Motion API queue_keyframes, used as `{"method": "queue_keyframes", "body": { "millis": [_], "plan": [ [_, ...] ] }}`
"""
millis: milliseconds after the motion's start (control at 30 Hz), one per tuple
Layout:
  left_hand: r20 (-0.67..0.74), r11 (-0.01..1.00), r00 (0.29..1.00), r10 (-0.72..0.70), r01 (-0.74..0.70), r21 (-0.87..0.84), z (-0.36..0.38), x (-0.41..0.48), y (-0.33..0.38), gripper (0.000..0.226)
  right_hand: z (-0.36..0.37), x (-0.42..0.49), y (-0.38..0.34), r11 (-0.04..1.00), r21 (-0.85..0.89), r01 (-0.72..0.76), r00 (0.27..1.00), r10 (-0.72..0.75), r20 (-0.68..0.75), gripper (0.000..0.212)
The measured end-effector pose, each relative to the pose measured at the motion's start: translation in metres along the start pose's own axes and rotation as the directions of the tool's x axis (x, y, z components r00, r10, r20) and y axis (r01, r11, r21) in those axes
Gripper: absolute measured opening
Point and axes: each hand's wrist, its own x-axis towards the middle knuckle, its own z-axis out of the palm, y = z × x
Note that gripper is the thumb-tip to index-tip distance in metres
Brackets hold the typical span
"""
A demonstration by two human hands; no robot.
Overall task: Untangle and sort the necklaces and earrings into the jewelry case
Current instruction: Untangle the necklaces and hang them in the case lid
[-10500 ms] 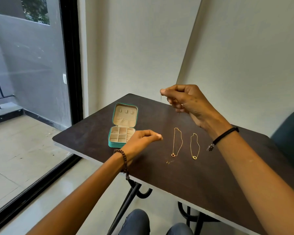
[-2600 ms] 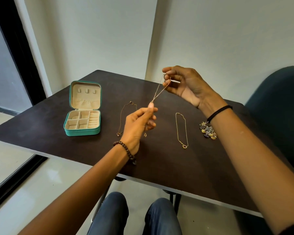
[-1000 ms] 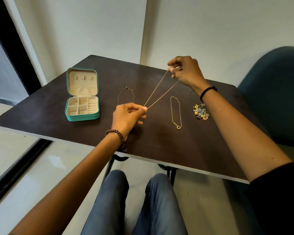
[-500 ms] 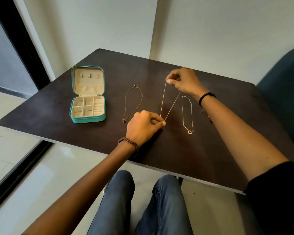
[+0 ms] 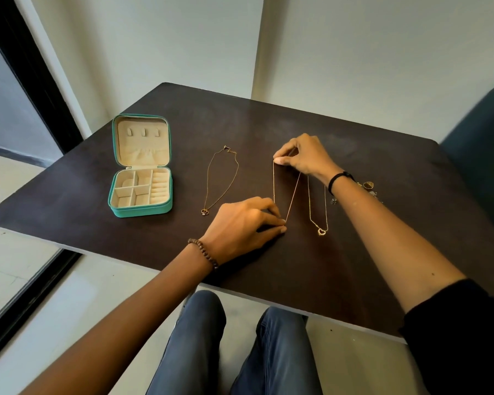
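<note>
A thin gold necklace point(image 5: 293, 192) is stretched straight just above the dark table point(image 5: 311, 280). My right hand point(image 5: 305, 156) pinches its far end, and my left hand point(image 5: 246, 220) pinches its near end low at the tabletop. Left of it lies a gold necklace with a small pendant point(image 5: 221, 181). To the right lies a gold necklace with a heart pendant point(image 5: 317, 208). The teal jewelry case point(image 5: 141, 208) stands open at the left, its beige compartments showing nothing inside. A small heap of earrings point(image 5: 368, 186) sits behind my right forearm, partly hidden.
A dark teal chair point(image 5: 485, 155) stands at the table's right side. White walls run behind the table, with a black-framed glass door point(image 5: 17, 81) at the left. My knees in blue jeans point(image 5: 240, 352) are below the table's near edge.
Both hands have lowered the stretched necklace from the air down to the tabletop between the two laid-out necklaces. My right hand came down and nearer; the left stayed close to the surface.
</note>
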Motion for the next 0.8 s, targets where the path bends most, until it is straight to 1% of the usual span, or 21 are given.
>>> {"method": "queue_keyframes", "body": {
  "millis": [100, 233, 367, 567, 800],
  "plan": [
    [-0.010, 1.000, 1.000, -0.002, 0.002, -0.017, 0.002, -0.003, -0.003, 0.028, 0.002, 0.000, 0.005, 0.998, 0.057, 0.010, 1.000, -0.009, -0.026, 0.015],
    [-0.012, 0.999, 1.000, -0.003, 0.002, -0.036, 0.003, -0.003, -0.005, 0.032, 0.007, -0.001, 0.009, 0.997, 0.058, 0.053, 0.997, -0.050, -0.055, 0.014],
    [-0.024, 0.999, 1.000, -0.017, 0.017, -0.037, 0.003, -0.002, -0.005, 0.025, 0.010, -0.001, 0.010, 0.997, 0.062, 0.052, 0.995, -0.046, -0.085, 0.015],
    [-0.035, 0.999, 0.999, -0.015, 0.014, -0.033, 0.003, -0.002, -0.004, 0.026, 0.010, -0.003, 0.010, 0.996, 0.064, 0.059, 0.994, -0.053, -0.093, 0.015],
    [-0.035, 0.999, 0.999, -0.028, 0.027, -0.042, 0.003, -0.003, -0.005, 0.028, 0.008, -0.004, 0.011, 0.995, 0.031, 0.097, 0.992, -0.094, -0.079, 0.017]
  ]
}}
